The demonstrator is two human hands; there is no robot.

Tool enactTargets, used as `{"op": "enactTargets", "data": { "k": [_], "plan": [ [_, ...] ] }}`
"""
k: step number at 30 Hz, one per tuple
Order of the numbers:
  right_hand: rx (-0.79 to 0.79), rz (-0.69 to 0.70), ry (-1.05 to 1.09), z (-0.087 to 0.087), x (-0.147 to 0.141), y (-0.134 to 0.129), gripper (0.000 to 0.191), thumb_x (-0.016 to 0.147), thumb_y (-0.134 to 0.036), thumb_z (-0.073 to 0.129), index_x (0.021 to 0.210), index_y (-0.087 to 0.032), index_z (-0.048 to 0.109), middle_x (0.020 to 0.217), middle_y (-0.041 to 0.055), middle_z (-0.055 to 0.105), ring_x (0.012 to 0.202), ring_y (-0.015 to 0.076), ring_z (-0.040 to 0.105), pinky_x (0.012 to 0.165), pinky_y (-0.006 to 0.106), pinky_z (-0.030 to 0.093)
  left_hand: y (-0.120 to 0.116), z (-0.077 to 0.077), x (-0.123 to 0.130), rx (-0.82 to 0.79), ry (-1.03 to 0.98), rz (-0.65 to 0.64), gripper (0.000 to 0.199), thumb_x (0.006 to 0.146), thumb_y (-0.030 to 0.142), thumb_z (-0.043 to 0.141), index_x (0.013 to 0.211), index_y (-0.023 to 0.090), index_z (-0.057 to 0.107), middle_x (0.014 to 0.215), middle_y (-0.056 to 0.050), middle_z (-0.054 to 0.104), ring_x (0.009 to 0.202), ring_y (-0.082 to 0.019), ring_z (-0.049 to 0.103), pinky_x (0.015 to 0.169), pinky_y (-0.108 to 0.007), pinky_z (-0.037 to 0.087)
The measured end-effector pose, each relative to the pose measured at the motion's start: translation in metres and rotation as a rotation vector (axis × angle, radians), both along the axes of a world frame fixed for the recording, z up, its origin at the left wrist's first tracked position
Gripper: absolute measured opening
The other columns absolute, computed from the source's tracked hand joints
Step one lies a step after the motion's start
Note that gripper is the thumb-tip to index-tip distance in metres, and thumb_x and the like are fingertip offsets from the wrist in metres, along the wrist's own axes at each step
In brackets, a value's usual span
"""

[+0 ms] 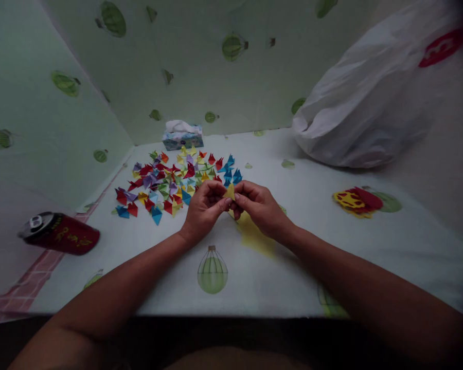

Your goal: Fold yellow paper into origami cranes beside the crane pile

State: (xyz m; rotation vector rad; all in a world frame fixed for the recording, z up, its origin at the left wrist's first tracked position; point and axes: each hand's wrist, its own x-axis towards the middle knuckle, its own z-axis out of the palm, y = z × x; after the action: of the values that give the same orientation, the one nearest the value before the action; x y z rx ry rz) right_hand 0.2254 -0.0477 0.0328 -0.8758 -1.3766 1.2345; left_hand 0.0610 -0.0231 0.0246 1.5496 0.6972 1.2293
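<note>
Between my two hands a small folded piece of yellow paper (230, 192) is pinched above the table. My left hand (207, 206) holds it from the left with thumb and fingers closed. From the other side my right hand (259, 204) grips it between thumb and fingertips. Yellow paper sheets (256, 237) lie on the table below my right hand, partly covered by it. Just beyond my left hand spreads a crowd of folded paper cranes (164, 180) in red, blue, yellow, green, purple and orange.
A dark red drink can (67, 234) stands at the left edge. Behind the cranes is a tissue box (182, 137). A large white plastic bag (355, 113) fills the back right, with red and yellow cut-out pieces (357, 200) in front. Balloon-patterned walls (193, 67) enclose the table.
</note>
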Motion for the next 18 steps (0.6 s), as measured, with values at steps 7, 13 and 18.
{"op": "enactTargets", "data": {
  "k": [7,13,18],
  "plan": [
    [0.05,-0.019,-0.048,0.0016,-0.0006,-0.0009,0.014,0.086,-0.028,0.063,0.08,-0.02,0.054,0.07,-0.004,0.059,0.055,0.0075,0.057,0.055,0.025,0.047,0.0013,-0.0009,-0.0003,-0.025,-0.02,0.006,0.031,0.083,0.035,0.078,0.096,0.02,0.054,0.088,0.001,0.06,0.069,-0.01,0.065,0.065,-0.024,0.058],
    [0.08,-0.036,-0.097,0.0014,0.0,-0.001,0.015,0.087,-0.026,0.061,0.078,-0.02,0.052,0.069,-0.0046,0.057,0.054,0.0069,0.056,0.054,0.024,0.045,0.0023,0.0002,-0.0006,-0.024,0.006,0.025,0.028,0.081,0.031,0.078,0.095,0.019,0.057,0.089,0.0,0.061,0.068,-0.009,0.063,0.064,-0.023,0.057],
    [0.073,-0.054,-0.087,0.0004,0.002,0.0007,0.016,0.09,-0.03,0.061,0.081,-0.019,0.055,0.068,-0.0043,0.057,0.053,0.0072,0.056,0.053,0.024,0.045,0.0019,0.0015,-0.0001,-0.011,0.013,0.04,0.027,0.08,0.028,0.078,0.094,0.019,0.057,0.087,0.001,0.061,0.067,-0.008,0.062,0.063,-0.023,0.057]
  ]
}}
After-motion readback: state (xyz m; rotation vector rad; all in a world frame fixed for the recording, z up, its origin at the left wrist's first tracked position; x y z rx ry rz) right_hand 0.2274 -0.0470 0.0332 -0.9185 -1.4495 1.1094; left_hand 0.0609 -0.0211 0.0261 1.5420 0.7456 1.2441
